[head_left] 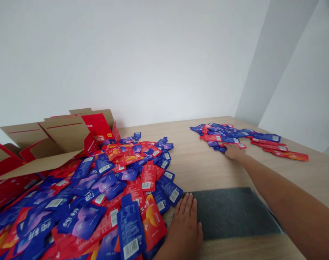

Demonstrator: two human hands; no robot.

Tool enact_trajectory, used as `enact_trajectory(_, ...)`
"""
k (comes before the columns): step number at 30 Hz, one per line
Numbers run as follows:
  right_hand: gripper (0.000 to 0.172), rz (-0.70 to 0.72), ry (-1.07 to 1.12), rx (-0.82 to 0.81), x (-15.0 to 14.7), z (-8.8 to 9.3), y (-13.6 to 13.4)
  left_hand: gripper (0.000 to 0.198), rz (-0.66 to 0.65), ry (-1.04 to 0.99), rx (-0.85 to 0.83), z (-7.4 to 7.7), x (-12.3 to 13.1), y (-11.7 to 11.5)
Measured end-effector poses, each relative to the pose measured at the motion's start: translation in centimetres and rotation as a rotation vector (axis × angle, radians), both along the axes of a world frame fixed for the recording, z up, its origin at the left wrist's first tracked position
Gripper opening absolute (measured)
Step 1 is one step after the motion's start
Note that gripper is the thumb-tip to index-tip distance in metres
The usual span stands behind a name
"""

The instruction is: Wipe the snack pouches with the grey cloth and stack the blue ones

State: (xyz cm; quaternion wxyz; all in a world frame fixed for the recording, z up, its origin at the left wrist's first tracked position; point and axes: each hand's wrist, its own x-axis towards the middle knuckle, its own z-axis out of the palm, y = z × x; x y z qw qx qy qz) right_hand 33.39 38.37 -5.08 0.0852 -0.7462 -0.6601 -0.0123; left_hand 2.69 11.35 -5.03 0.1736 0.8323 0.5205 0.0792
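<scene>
Flat, glossy pouches (131, 225), red or blue, too overlapped to count, form two groups on the wood-grained table (184, 159): a big heap beside the left hand (185, 225), a smaller one at the right hand (233, 151). The hands are well apart: the left flat on one dark rectangular mat (235, 213); whether the right grips anything, I cannot tell. At least two cardboard boxes (64, 133) stand open.
</scene>
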Motion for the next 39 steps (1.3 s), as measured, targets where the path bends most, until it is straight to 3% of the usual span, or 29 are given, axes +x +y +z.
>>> enact_trajectory(5, 0.047, 0.049, -0.043, -0.023, -1.5, -0.3, -2.4, 0.057, 0.008, -0.003, 0.006, 0.3, 0.0, -0.1)
enact_trajectory(12, 0.04, 0.199, -0.002, 0.028, -7.0, 0.3, -7.6, 0.056, -0.021, -0.001, 0.089, 0.0, -0.1, 0.0)
enact_trajectory(22, 0.044, 0.274, 0.352, 0.172, -11.0, 5.4, -15.1, 0.055, -0.025, 0.026, 0.184, -0.4, -0.1, -0.2)
enact_trajectory(25, 0.04, 0.353, 0.46, 0.121, -11.9, 4.3, -18.7, 0.056, -0.023, 0.038, 0.193, -0.4, -0.1, -0.2)
enact_trajectory(29, 0.033, 0.413, 0.574, 0.077, -12.4, 0.8, -22.6, 0.056, -0.019, 0.056, 0.194, -0.2, 0.0, -0.3)
enact_trajectory(32, 0.041, 0.394, 0.413, 0.283, -12.4, -0.9, -23.9, 0.055, -0.022, 0.071, 0.199, 0.0, 0.0, -0.4)
enact_trajectory(34, 0.045, 0.46, 0.306, 0.334, -12.7, -1.1, -24.3, 0.055, -0.02, 0.082, 0.206, 0.2, 0.1, -0.4)
enact_trajectory(39, 0.046, 0.59, 0.098, 0.11, -13.8, -0.7, -25.0, 0.053, -0.012, 0.122, 0.226, 0.2, 0.2, -0.4)
